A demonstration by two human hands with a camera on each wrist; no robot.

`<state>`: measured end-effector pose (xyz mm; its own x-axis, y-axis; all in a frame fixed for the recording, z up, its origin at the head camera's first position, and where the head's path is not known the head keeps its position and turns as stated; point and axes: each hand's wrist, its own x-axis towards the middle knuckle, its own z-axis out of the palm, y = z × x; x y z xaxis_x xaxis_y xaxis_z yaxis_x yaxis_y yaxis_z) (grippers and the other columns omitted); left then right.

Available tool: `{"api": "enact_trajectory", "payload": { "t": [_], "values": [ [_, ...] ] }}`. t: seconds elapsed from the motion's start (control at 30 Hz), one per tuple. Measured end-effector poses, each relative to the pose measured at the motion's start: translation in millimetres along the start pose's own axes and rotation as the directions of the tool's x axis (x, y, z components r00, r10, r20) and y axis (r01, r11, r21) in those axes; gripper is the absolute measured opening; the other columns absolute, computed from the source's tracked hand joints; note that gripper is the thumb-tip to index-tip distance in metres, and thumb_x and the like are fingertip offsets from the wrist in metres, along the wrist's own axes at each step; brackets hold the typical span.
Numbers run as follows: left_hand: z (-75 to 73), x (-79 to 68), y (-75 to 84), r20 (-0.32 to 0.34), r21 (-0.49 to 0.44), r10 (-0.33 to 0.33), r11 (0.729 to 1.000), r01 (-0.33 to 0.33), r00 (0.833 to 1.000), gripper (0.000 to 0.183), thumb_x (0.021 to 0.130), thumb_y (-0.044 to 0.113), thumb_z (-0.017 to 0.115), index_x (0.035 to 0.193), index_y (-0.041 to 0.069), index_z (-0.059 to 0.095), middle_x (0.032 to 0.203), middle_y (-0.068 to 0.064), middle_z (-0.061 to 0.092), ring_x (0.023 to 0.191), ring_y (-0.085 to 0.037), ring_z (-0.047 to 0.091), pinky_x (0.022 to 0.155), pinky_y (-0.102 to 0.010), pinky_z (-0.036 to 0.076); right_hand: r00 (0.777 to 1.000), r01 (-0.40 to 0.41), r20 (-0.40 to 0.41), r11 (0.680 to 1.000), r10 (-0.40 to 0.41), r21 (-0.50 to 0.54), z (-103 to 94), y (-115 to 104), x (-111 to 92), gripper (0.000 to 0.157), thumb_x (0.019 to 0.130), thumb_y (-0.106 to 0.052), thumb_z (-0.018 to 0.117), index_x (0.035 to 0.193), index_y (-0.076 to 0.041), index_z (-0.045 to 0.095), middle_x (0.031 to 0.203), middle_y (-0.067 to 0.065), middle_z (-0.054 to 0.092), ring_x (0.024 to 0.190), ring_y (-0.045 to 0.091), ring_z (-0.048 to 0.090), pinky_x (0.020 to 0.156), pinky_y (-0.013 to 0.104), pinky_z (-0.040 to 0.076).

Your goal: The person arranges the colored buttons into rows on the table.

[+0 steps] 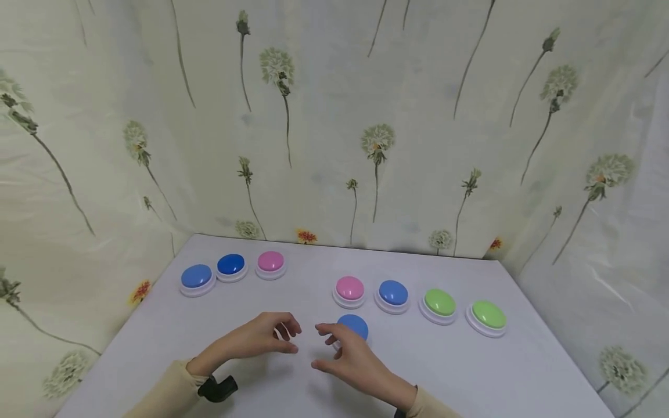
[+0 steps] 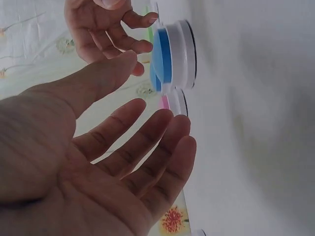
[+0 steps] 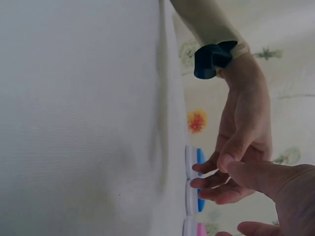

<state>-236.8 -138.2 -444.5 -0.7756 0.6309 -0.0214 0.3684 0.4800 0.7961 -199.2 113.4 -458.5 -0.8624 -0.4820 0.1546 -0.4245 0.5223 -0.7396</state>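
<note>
Both hands hover over the white table, palms facing each other with a gap between the fingertips. My left hand [image 1: 258, 337] has loosely bent fingers and holds nothing. Its fingers [image 2: 162, 147] spread relaxed in the left wrist view. To the right, my right hand [image 1: 360, 360] also holds nothing, thumb apart from loosely curved fingers. Nearest to it is a light blue push button [image 1: 353, 325] on a white round base, partly hidden behind the hand. In the left wrist view this blue button [image 2: 162, 56] stands close by the right hand's fingertips.
At the left back are a light blue button [image 1: 196, 276], a darker blue one [image 1: 231, 264] and a pink one [image 1: 270, 261]. On the right run a pink button [image 1: 350, 288], a blue one [image 1: 393, 292] and two green ones [image 1: 440, 302], [image 1: 489, 314]. Dandelion-print cloth [image 1: 324, 116] surrounds the table [image 1: 418, 371].
</note>
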Motion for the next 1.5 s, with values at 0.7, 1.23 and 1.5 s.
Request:
{"api": "enact_trajectory", "payload": {
  "t": [0.7, 1.23, 1.5],
  "values": [
    [-51.0, 0.7, -51.7, -0.387, 0.023, -0.173, 0.980, 0.197, 0.906, 0.035, 0.084, 0.019, 0.075, 0.110, 0.000, 0.063, 0.108, -0.017, 0.065, 0.095, -0.023, 0.061, 0.078, -0.034, 0.055, 0.989, -0.139, 0.062, 0.989, 0.136, 0.054, 27.7, -5.8, 94.4, 0.079, 0.082, -0.032, 0.075, 0.146, -0.007, 0.035, 0.128, 0.022, 0.056, 0.106, 0.030, 0.062, 0.083, 0.042, 0.056],
    [-65.6, 41.8, -94.4, -0.494, -0.026, -0.336, 0.927, 0.373, 0.802, 0.073, 0.086, 0.022, 0.070, 0.140, -0.014, 0.036, 0.142, -0.034, 0.040, 0.133, -0.046, 0.040, 0.108, -0.055, 0.036, 0.959, -0.283, -0.008, 0.959, 0.283, 0.002, 51.2, 15.0, 167.4, 0.080, 0.083, -0.036, 0.074, 0.143, 0.001, 0.037, 0.133, 0.023, 0.054, 0.121, 0.035, 0.054, 0.101, 0.049, 0.046],
    [-65.3, 63.6, -106.8, -0.504, -0.062, -0.339, 0.931, 0.359, 0.794, 0.083, 0.085, 0.020, 0.071, 0.144, -0.016, 0.024, 0.147, -0.037, 0.030, 0.138, -0.048, 0.031, 0.113, -0.054, 0.028, 0.951, -0.300, -0.074, 0.954, 0.300, 0.013, 58.3, 15.5, 196.1, 0.084, 0.081, -0.027, 0.076, 0.143, 0.010, 0.033, 0.142, 0.028, 0.044, 0.133, 0.039, 0.043, 0.110, 0.048, 0.037]
  ]
}}
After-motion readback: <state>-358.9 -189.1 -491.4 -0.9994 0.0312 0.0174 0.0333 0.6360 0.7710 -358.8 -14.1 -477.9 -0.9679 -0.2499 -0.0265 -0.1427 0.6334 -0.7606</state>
